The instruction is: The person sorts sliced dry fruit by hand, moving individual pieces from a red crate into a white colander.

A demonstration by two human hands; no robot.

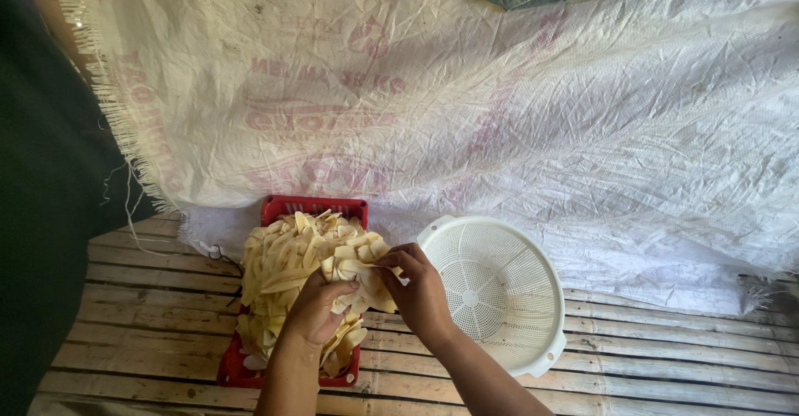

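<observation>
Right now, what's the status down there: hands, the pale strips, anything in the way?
Left hand and right hand both grip pale strips over the red basket. White colander beside, empty. Nothing in the way.

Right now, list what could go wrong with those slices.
The pale slices are heaped above the red tray, so some may slide onto the slatted floor. Both hands, left and right, pinch one thin slice; it might tear. The colander sits tilted and could tip when loaded.
</observation>
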